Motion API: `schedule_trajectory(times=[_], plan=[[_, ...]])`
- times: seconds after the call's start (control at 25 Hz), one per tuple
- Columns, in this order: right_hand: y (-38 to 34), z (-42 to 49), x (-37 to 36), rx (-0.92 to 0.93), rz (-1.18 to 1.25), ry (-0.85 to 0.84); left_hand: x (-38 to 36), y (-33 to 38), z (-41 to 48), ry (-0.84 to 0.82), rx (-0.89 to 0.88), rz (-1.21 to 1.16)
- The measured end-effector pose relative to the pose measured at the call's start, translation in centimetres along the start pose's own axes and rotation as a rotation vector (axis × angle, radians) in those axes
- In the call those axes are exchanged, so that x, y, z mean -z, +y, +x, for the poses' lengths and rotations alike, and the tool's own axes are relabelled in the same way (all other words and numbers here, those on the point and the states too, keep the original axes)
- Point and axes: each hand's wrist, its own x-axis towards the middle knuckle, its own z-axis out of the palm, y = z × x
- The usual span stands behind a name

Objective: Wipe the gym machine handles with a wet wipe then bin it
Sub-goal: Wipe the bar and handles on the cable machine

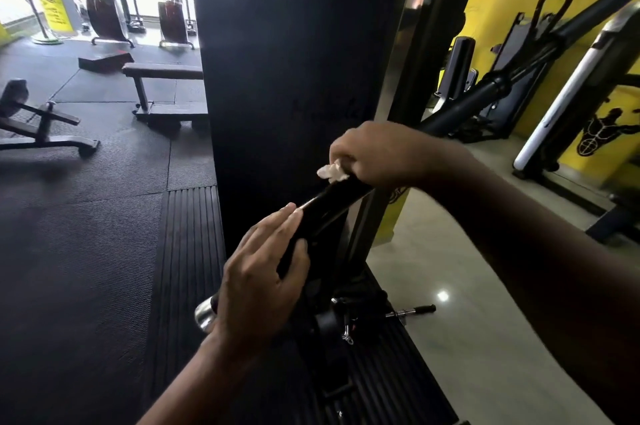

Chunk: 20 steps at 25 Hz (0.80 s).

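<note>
A black handle bar with a chrome end cap slants from lower left to upper right in front of the dark machine column. My left hand holds the bar's lower part, with the thumb on one side and the fingers laid along the other. My right hand grips a crumpled white wet wipe and presses it against the bar's upper part. Past my right hand the bar continues up to a hook and chain.
The machine's ribbed base plate lies below, with a pulley and a small pin lever. Black rubber mats cover the floor on the left, where benches stand. Tiled floor, yellow walls and more machines are on the right.
</note>
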Motion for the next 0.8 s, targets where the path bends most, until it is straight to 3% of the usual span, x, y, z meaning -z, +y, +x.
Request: schedule_trajectory(times=[0.12,0.28,0.44,0.56,0.64,0.72,0.8], plan=[[-0.5,0.5,0.0,0.048,0.130,-0.164,-0.3,-0.2,0.0,-0.013,-0.011,-0.009],[0.7,1.6,1.0,-0.108,-0.047,-0.180,-0.5,-0.3,0.1,-0.032,-0.022,-0.027],[0.8,1.7,0.6,-0.088,-0.008,-0.179,-0.6,-0.1,0.4,-0.061,0.024,-0.063],[1.8,0.6,-0.1,-0.172,-0.146,0.006,-1.0,0.4,1.0,-0.091,0.068,-0.055],[1.7,-1.0,-2.3,-0.048,0.000,0.153,-1.4,0.7,1.2,-0.109,0.075,-0.078],[0.1,-2.6,-5.9,0.008,0.178,0.464,-1.6,0.8,1.3,-0.107,0.064,-0.086],[-1.5,-3.3,-9.9,-0.082,0.243,0.801,-1.9,0.9,1.3,-0.098,0.046,-0.090]])
